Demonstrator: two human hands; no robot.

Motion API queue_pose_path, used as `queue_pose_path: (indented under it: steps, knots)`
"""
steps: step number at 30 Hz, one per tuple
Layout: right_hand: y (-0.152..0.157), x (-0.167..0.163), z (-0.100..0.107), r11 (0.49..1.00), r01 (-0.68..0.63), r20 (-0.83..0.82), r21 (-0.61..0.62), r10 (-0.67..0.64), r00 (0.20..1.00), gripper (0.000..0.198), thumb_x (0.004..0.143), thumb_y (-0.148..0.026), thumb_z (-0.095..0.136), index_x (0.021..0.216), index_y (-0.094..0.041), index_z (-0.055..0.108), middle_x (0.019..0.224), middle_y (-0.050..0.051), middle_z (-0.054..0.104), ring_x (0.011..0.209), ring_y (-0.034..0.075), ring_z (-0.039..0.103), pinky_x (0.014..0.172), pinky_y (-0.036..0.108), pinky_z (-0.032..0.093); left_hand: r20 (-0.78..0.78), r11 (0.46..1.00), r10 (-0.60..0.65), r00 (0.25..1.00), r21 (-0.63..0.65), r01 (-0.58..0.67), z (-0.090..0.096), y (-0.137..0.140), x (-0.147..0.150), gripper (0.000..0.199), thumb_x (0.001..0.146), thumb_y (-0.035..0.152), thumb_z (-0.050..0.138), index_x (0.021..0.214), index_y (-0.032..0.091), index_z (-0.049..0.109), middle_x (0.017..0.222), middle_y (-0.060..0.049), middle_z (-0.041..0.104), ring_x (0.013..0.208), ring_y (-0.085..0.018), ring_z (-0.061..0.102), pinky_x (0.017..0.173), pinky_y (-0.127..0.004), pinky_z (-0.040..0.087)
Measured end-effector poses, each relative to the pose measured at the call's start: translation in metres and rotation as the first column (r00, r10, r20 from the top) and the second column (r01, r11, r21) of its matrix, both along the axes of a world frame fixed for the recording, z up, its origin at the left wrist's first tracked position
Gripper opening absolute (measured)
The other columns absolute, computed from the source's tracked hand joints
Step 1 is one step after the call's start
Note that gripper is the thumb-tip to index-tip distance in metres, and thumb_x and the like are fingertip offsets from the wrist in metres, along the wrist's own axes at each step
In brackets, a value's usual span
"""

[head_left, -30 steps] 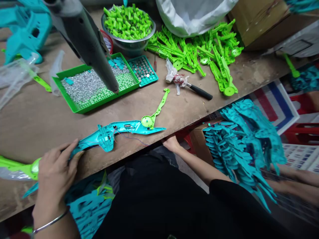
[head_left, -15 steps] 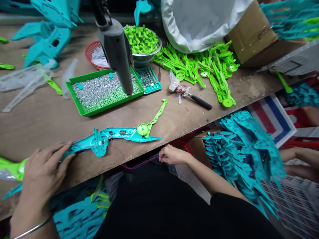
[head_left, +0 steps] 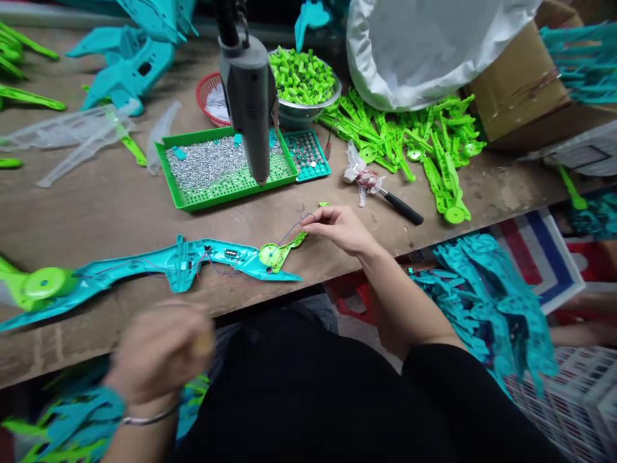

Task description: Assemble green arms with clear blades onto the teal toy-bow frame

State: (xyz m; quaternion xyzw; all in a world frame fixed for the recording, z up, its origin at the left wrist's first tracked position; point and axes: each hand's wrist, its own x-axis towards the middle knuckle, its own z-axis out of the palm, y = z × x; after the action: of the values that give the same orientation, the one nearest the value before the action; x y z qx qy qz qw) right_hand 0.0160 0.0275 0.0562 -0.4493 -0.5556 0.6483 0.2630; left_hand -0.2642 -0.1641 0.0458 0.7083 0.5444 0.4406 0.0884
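Observation:
A long teal plastic half-shell shaped like a toy bow (head_left: 144,262) lies open side up along the bench's front edge, with thin wires inside. At its right end sits a lime-green arm with a round hub (head_left: 268,254); a green round hub (head_left: 50,283) is at its left end. My right hand (head_left: 340,229) is closed in a pinch on a thin wire (head_left: 290,230), over the right-hand green arm. Below the shell, in front of the bench edge, my left hand (head_left: 161,350) is smeared by motion, apart from the shell; its fingers are unclear.
A hanging grey electric screwdriver (head_left: 250,106) points down over a green tray of screws (head_left: 186,204). Behind are a metal bowl of green parts (head_left: 308,116) and a white sack (head_left: 366,77). A tool with a black handle (head_left: 403,209) lies right. Teal shells (head_left: 491,283) stack beside the bench.
My left hand has let go of the shell's left part and moved right and toward me. My right hand has risen from below the bench edge to above the green arm, bringing the wire up.

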Motion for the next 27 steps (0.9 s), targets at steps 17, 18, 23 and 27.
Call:
queue_pose_path:
  steps: [17, 18, 23, 27]
  knots:
    - [0.032, -0.015, -0.008, 0.944, -0.308, 0.12, -0.115, 0.321, 0.939, 0.011, 0.069, -0.013, 0.071, 0.079, -0.011, 0.067, 0.072, 0.0, 0.071, 0.066, 0.009, 0.063, 0.066, 0.023, 0.053, -0.353, 0.975, -0.119, 0.928, -0.219, 0.041, -0.029, 0.063, 0.11, 0.055, 0.09, 0.047, 0.061, 0.129, 0.008, 0.057, 0.135, -0.023, 0.059, 0.134, -0.037, 0.05, 0.116, -0.058, 0.037]
    - [0.032, -0.015, -0.007, 0.938, -0.337, 0.131, -0.083, 0.346, 0.929, 0.011, 0.069, -0.013, 0.07, 0.079, -0.011, 0.068, 0.073, 0.0, 0.071, 0.067, 0.009, 0.063, 0.067, 0.023, 0.053, -0.368, 0.976, -0.12, 0.922, -0.215, 0.041, -0.029, 0.063, 0.11, 0.056, 0.09, 0.047, 0.06, 0.128, 0.007, 0.058, 0.134, -0.023, 0.06, 0.133, -0.037, 0.051, 0.116, -0.058, 0.036]
    - [0.033, -0.019, -0.002, 0.884, -0.451, 0.203, 0.125, 0.422, 0.884, 0.012, 0.071, -0.014, 0.068, 0.082, -0.012, 0.065, 0.08, 0.002, 0.071, 0.072, 0.011, 0.065, 0.069, 0.025, 0.053, -0.43, 0.976, -0.127, 0.894, -0.213, 0.036, -0.025, 0.062, 0.11, 0.053, 0.091, 0.045, 0.058, 0.124, 0.005, 0.06, 0.136, -0.024, 0.059, 0.133, -0.037, 0.05, 0.117, -0.056, 0.035]
    - [0.031, -0.018, 0.004, 0.779, -0.573, 0.381, 0.254, 0.464, 0.8, 0.015, 0.075, -0.012, 0.065, 0.089, -0.012, 0.067, 0.082, 0.003, 0.074, 0.076, 0.013, 0.068, 0.072, 0.025, 0.051, -0.448, 0.966, -0.147, 0.882, -0.256, 0.031, -0.023, 0.062, 0.111, 0.052, 0.091, 0.044, 0.057, 0.128, 0.007, 0.059, 0.14, -0.022, 0.056, 0.136, -0.038, 0.047, 0.118, -0.056, 0.033]
